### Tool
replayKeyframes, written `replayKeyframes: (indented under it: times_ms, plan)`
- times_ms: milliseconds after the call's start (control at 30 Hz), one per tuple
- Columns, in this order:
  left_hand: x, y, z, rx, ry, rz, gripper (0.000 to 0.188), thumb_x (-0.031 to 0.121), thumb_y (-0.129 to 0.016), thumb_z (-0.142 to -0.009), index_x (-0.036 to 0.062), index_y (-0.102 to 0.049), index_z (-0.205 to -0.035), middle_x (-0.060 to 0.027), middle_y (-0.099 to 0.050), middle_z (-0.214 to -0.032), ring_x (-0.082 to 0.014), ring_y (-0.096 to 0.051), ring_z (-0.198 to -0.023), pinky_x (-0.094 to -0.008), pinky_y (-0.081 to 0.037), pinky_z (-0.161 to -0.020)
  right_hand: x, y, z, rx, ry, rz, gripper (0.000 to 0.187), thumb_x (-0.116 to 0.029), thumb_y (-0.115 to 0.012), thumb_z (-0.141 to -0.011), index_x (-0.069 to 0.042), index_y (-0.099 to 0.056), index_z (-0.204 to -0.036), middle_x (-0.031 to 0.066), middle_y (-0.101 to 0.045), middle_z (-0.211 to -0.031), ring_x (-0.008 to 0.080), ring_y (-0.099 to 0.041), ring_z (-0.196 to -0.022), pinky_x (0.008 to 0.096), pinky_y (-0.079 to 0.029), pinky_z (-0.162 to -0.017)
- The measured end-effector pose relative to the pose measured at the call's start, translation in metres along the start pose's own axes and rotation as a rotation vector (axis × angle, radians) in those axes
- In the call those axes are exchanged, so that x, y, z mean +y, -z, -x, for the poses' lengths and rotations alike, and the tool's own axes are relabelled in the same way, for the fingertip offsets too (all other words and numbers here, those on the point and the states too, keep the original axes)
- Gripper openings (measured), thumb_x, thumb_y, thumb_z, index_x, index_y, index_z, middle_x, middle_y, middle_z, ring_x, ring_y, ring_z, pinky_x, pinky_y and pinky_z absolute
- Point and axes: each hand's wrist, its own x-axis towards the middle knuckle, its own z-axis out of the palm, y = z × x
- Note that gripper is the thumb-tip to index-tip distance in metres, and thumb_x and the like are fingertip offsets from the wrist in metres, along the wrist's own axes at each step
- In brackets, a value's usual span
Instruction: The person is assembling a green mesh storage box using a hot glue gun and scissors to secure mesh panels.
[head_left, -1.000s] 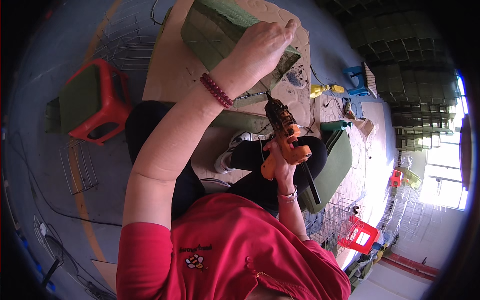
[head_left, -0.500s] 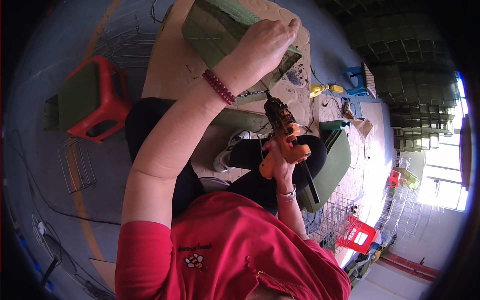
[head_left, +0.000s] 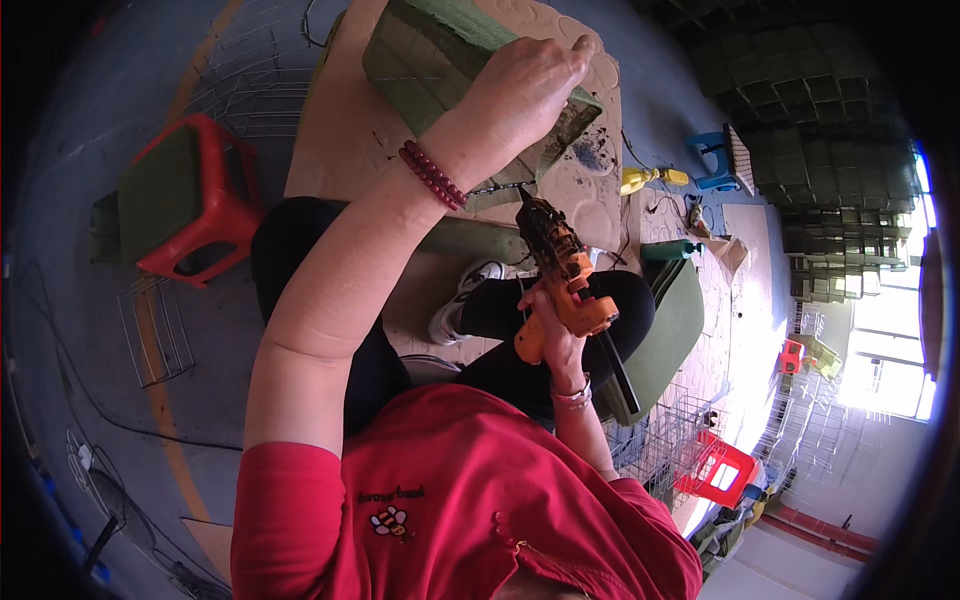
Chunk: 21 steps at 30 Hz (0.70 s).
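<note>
My right hand (head_left: 563, 335) is wrapped round the grip of an orange glue gun (head_left: 574, 300). Its front is caked with dark residue, and a black glue stick (head_left: 618, 372) sticks out of the back. The nozzle points away from me, close to the lower edge of a green mesh-covered box (head_left: 425, 75). Over that box's right part, my left hand (head_left: 525, 90) is closed with knuckles up. Its fingertips are hidden, so what they hold does not show. The box has a thin wire frame and lies on brown cardboard (head_left: 325, 140).
A red stool (head_left: 215, 190) with a green top stands at the left. Beyond the cardboard on the right are a yellow bottle (head_left: 650, 179), a blue stool (head_left: 710, 160) and a green bottle (head_left: 670, 250). Wire frames (head_left: 665, 440) and a red stool (head_left: 725, 470) are at lower right.
The glue gun in my right hand has shifted slightly left and toward me. My left hand has moved a little left. The green box looks unmoved.
</note>
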Motion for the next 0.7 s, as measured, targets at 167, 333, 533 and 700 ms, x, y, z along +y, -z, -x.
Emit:
replayKeyframes:
  times_ms: [167, 333, 533, 700]
  plan:
    - [-0.001, 0.003, 0.0, -0.031, 0.03, -0.02, 0.067, 0.01, -0.078, -0.077, 0.0001, -0.05, -0.137, -0.0168, -0.064, -0.086, -0.0312, -0.065, -0.083, -0.0406, -0.054, -0.078, 0.002, -0.002, -0.004, 0.048, -0.008, -0.099, 0.011, -0.013, -0.06, -0.096, -0.004, -0.061, -0.101, 0.0009, -0.063, -0.088, 0.0101, -0.059, -0.083, 0.026, -0.046, -0.075]
    - [-0.003, 0.003, 0.001, 0.005, 0.024, -0.012, 0.066, 0.01, -0.078, -0.078, 0.0005, -0.05, -0.137, -0.0164, -0.064, -0.087, -0.0309, -0.065, -0.083, -0.0405, -0.054, -0.079, 0.0, 0.001, -0.006, 0.04, -0.021, -0.044, 0.01, -0.013, -0.06, -0.096, -0.003, -0.061, -0.101, 0.0011, -0.063, -0.086, 0.0098, -0.059, -0.081, 0.0257, -0.046, -0.073]
    - [-0.008, 0.001, 0.002, 0.154, -0.107, 0.022, 0.068, 0.011, -0.078, -0.077, 0.0015, -0.05, -0.138, -0.0134, -0.063, -0.085, -0.0292, -0.065, -0.081, -0.0396, -0.055, -0.077, 0.003, 0.004, -0.011, 0.111, 0.022, -0.067, 0.015, -0.013, -0.058, -0.096, -0.001, -0.058, -0.104, 0.0053, -0.061, -0.085, 0.0138, -0.059, -0.08, 0.0281, -0.045, -0.074]
    - [0.005, -0.008, -0.004, 0.053, -0.025, -0.07, 0.065, 0.011, -0.077, -0.077, 0.0004, -0.05, -0.135, -0.0114, -0.063, -0.084, -0.027, -0.064, -0.084, -0.0378, -0.055, -0.079, -0.005, -0.002, -0.01, 0.173, -0.105, 0.114, 0.013, -0.012, -0.061, -0.095, -0.001, -0.058, -0.102, 0.0049, -0.062, -0.086, 0.0132, -0.06, -0.08, 0.0285, -0.046, -0.076]
